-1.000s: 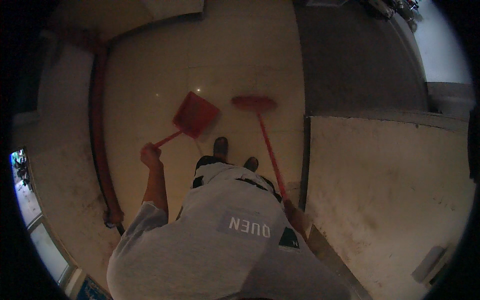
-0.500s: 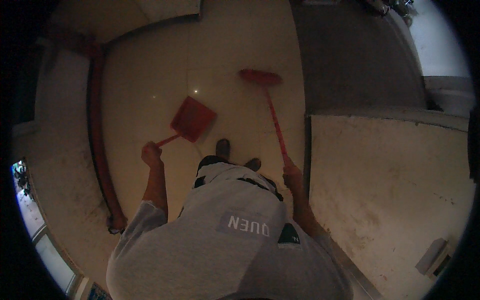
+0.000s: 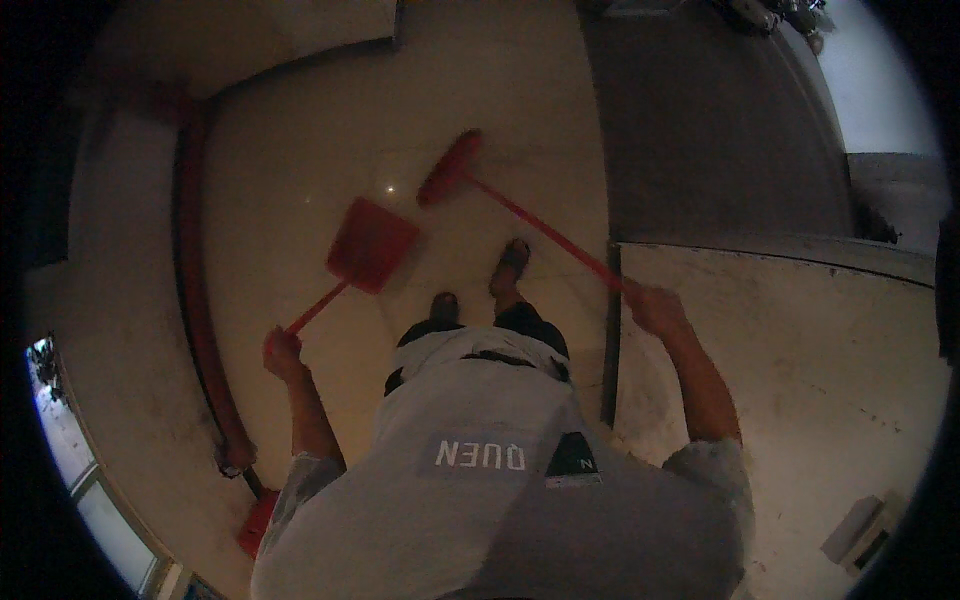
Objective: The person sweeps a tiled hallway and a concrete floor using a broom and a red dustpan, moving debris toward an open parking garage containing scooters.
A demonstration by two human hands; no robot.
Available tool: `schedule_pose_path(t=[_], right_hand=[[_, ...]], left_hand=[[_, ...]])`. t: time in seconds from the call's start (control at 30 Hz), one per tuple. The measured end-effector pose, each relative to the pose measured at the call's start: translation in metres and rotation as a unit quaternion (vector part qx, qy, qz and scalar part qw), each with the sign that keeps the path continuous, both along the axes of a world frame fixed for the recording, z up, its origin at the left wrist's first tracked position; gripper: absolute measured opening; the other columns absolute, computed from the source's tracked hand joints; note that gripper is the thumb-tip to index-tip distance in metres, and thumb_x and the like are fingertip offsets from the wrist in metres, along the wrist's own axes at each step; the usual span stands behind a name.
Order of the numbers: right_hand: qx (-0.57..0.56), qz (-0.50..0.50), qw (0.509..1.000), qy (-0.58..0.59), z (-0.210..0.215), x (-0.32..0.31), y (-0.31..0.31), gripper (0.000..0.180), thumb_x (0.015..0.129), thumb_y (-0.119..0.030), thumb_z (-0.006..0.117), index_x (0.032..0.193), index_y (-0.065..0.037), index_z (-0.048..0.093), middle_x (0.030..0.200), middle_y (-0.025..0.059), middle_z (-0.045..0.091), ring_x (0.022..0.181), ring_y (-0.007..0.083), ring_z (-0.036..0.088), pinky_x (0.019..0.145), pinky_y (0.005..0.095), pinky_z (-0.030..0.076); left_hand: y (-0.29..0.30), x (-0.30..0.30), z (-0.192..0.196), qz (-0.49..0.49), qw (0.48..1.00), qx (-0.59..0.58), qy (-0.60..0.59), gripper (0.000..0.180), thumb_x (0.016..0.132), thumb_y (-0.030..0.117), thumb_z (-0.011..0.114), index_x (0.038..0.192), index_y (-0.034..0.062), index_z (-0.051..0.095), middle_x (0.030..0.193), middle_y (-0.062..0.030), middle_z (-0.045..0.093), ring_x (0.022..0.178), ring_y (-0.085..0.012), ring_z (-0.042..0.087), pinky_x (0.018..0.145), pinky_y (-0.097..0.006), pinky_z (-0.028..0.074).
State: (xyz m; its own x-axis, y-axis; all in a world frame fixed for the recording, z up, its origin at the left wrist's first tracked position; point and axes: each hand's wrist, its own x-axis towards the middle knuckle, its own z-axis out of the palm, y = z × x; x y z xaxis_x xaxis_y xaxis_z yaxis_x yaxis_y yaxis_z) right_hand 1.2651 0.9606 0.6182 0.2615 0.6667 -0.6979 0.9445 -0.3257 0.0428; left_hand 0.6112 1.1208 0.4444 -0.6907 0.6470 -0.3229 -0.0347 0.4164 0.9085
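My left hand (image 3: 283, 351) is closed around the handle of a red dustpan (image 3: 373, 245), whose square pan is at the floor left of centre. In my right hand (image 3: 655, 308) is the handle of a red broom (image 3: 450, 168), gripped near its end. The broom's handle slants up and left across the floor. Its head sits beyond the dustpan and a little to the right, angled toward it, with a gap between them. The picture is too dark to show any dirt by either tool.
Pale tiled floor (image 3: 300, 150) runs ahead, with my feet (image 3: 513, 258) on it. Along the left, a red pipe-like bar (image 3: 205, 330) borders a wall. A dark grey surface (image 3: 720, 130) and a stained pale surface (image 3: 780, 350) border the right. A red object (image 3: 258, 522) shows at lower left.
My right hand has moved right and outward, while the broom head has swung left toward the dustpan and turned. My left hand and the dustpan have shifted slightly left. One foot has stepped forward.
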Motion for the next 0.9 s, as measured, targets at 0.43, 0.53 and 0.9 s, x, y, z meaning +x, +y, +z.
schedule_pose_path(t=[0.43,0.53,0.9], right_hand=[[0.057,0.103,0.991,0.061,-0.052,0.182,0.111,0.043,0.084,-0.027,0.057,0.126,-0.022,0.053,0.110,0.0125,0.062,0.101,0.0317,0.059,0.082,0.0440,0.048],[0.103,0.043,0.992,0.062,-0.020,0.197,0.093,0.041,0.085,-0.027,0.057,0.125,-0.020,0.054,0.109,0.0128,0.063,0.100,0.0305,0.060,0.082,0.0433,0.048],[0.169,-0.134,0.969,0.123,-0.067,0.242,0.028,0.030,0.089,-0.026,0.054,0.114,-0.009,0.059,0.101,0.0134,0.064,0.091,0.0286,0.062,0.079,0.0414,0.049]], left_hand=[[0.018,0.108,0.061,0.086,0.993,0.042,0.063,0.022,0.080,0.019,0.061,0.068,0.0016,0.054,0.061,-0.0040,0.051,0.052,-0.0133,0.048,0.043,-0.025,0.034],[0.022,0.075,0.028,-0.156,0.807,-0.087,0.563,0.023,0.080,0.019,0.063,0.067,0.0021,0.055,0.061,-0.0040,0.053,0.053,-0.0134,0.050,0.045,-0.027,0.038],[0.169,0.142,-0.003,-0.201,0.819,0.011,0.538,0.017,0.072,0.011,0.064,0.062,0.0076,0.051,0.062,-0.0056,0.054,0.053,-0.0214,0.052,0.047,-0.035,0.043]])
